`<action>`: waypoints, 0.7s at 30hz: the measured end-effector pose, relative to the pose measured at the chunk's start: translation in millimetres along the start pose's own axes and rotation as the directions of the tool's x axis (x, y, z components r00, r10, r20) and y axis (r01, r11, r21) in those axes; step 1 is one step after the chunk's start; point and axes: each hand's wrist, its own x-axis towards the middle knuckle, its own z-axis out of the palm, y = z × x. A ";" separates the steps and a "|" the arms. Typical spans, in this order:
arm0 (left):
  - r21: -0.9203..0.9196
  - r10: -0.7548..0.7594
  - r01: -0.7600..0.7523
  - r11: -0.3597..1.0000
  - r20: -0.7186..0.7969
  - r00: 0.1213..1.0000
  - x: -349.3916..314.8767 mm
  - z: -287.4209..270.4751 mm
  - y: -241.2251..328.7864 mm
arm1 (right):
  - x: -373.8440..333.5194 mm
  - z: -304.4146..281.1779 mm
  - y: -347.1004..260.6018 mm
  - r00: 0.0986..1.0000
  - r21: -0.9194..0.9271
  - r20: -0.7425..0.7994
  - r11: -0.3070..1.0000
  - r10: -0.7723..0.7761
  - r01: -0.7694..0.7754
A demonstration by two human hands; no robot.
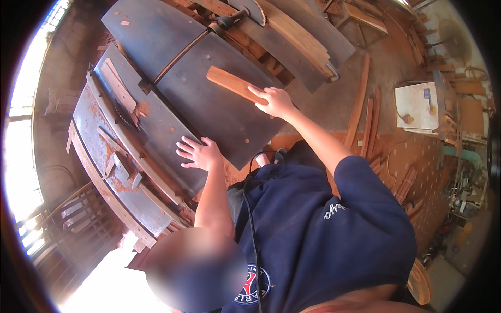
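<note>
While the left hand lies flat on the saw table, the right hand grips a wooden strip.

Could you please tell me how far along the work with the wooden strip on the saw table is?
Done: cut strips lean and lie on the floor beside the table. In hand: the right hand rests on a wooden strip lying flat on the saw table; the left hand presses flat on the table. Left: the strip lies apart from both blades, so no cut shows on it.

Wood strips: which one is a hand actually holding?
The reddish wood strip lying on the dark saw table, under the right hand. The other strips lie on the floor, untouched.
</note>
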 end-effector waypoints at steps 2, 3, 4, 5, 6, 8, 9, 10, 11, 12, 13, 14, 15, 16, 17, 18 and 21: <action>0.026 0.002 -0.001 1.000 -0.006 1.000 -0.8 0.2 -1.7 | 20.5 7.0 -2.8 0.999 -0.006 -0.040 1.000 -0.018 0.018; 0.040 0.010 -0.009 0.999 -0.012 1.000 -1.1 1.3 -0.1 | 34.0 11.9 -2.8 0.998 0.004 -0.065 1.000 -0.017 0.017; 0.052 0.018 -0.017 0.999 -0.026 0.999 0.3 0.9 1.3 | 48.5 12.5 -7.0 0.995 0.015 -0.096 1.000 -0.017 0.019; 0.052 0.020 -0.019 0.998 -0.031 0.999 -0.8 -0.1 1.2 | 57.8 12.5 -11.5 0.999 0.043 -0.019 0.998 0.037 -0.036; 0.050 0.017 -0.015 0.999 -0.028 0.999 -0.4 -0.1 2.4 | 61.2 14.1 -13.5 0.998 0.042 -0.032 0.998 0.045 -0.043; 0.044 0.016 -0.015 0.999 -0.024 1.000 0.7 -0.6 3.0 | 59.5 15.3 -16.0 0.996 0.040 -0.063 0.997 0.065 -0.063; 0.048 0.020 -0.019 0.999 -0.025 0.999 -1.3 1.8 2.1 | 48.6 19.5 -11.0 0.981 0.014 -0.192 1.000 0.004 -0.002; 0.054 0.015 -0.013 0.998 -0.033 0.999 1.1 3.8 0.0 | 37.6 20.3 -12.7 0.970 0.020 -0.241 1.000 -0.012 0.017; 0.059 0.011 -0.009 0.998 -0.042 0.999 2.3 5.8 -1.0 | 18.8 20.3 -15.6 0.961 0.018 -0.276 1.000 -0.010 0.016; 0.066 0.003 0.000 0.998 -0.044 0.999 4.2 5.9 -0.7 | -1.2 14.8 -19.7 0.968 0.027 -0.250 1.000 0.006 0.001; 0.074 0.008 -0.004 0.997 -0.041 0.999 3.1 5.2 0.4 | -24.8 10.6 -17.1 0.968 0.036 -0.249 0.999 -0.002 0.011; 0.092 0.015 -0.012 0.996 -0.035 0.999 2.1 4.4 -3.1 | -52.3 6.6 -13.7 0.978 0.009 -0.208 1.000 0.024 -0.022; 0.104 0.021 -0.019 0.994 -0.011 1.000 1.2 2.3 0.2 | -71.4 2.8 -11.3 0.984 -0.029 -0.171 0.998 0.058 -0.064; 0.109 0.023 -0.022 0.994 -0.011 1.000 2.0 2.0 3.2 | -75.7 0.8 -10.8 0.986 -0.017 -0.153 0.997 0.070 -0.073; 0.115 0.024 -0.023 0.993 -0.011 1.000 3.2 1.4 2.8 | -78.4 -0.9 -9.7 0.988 -0.005 -0.135 0.997 0.081 -0.082; 0.121 0.024 -0.023 0.992 -0.007 1.000 2.0 1.9 1.9 | -82.3 -4.8 -7.7 0.989 0.005 -0.114 0.996 0.092 -0.092; 0.132 0.040 -0.039 0.990 -0.002 0.999 -2.0 3.2 -0.3 | -63.4 -0.7 -4.0 0.989 -0.005 -0.133 0.998 0.062 -0.064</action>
